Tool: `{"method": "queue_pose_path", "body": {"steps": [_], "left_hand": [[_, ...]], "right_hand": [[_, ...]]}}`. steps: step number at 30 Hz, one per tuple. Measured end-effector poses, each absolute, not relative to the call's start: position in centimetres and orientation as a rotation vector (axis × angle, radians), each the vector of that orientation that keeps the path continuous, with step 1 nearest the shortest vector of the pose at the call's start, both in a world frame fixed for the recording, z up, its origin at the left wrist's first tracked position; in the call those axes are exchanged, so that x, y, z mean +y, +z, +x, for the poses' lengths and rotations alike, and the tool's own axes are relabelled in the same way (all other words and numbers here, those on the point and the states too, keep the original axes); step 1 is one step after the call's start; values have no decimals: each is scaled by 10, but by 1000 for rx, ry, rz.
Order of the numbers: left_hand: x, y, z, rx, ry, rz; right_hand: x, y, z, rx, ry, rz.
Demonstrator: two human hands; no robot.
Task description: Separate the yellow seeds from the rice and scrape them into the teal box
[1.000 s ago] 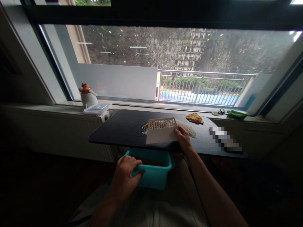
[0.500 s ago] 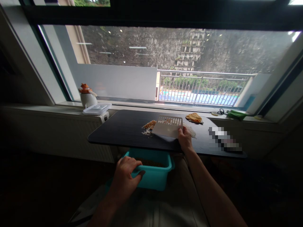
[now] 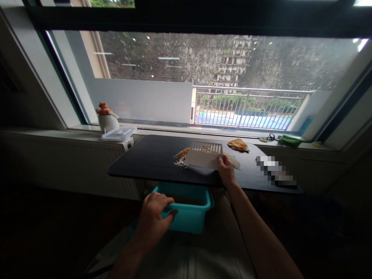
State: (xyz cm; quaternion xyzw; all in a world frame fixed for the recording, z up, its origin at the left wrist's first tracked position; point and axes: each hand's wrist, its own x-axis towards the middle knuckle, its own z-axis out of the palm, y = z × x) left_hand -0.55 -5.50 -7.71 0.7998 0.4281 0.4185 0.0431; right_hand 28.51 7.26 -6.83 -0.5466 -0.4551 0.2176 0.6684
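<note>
My right hand [image 3: 226,171] pinches the near right corner of a white slotted plastic scraper [image 3: 204,155] that lies low over the dark table [image 3: 151,159]. Under and beside the scraper sit yellow-brown grains [image 3: 182,153] and white grains [image 3: 180,164], with a spread of white grains [image 3: 234,159] to its right. Below the table's front edge my left hand [image 3: 155,215] grips the left rim of a teal plastic bin [image 3: 190,216] on my lap; brown grains lie inside it.
A white jar with an orange figure [image 3: 107,117] and a clear lidded box [image 3: 119,133] stand on the sill at left. An orange-yellow cloth [image 3: 238,144] lies at the table's back. Scissors [image 3: 271,136] and a green item [image 3: 291,141] rest on the sill at right.
The scraper has tilted down from a steep angle to nearly flat and shifted slightly right, uncovering the yellow-brown grains at its left. The left hand stays on the bin.
</note>
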Motion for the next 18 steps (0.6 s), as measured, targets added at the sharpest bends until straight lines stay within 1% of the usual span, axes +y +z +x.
{"method": "queue_pose_path", "body": {"steps": [11,18], "left_hand": [[-54,-76,-8,1332,1270,2432],[-58,-72,-19,1415,1258,2427]], "right_hand": [[69,-66,283,-1057,567,-1183],[59,-56,277,-1150,713,-1078]]}}
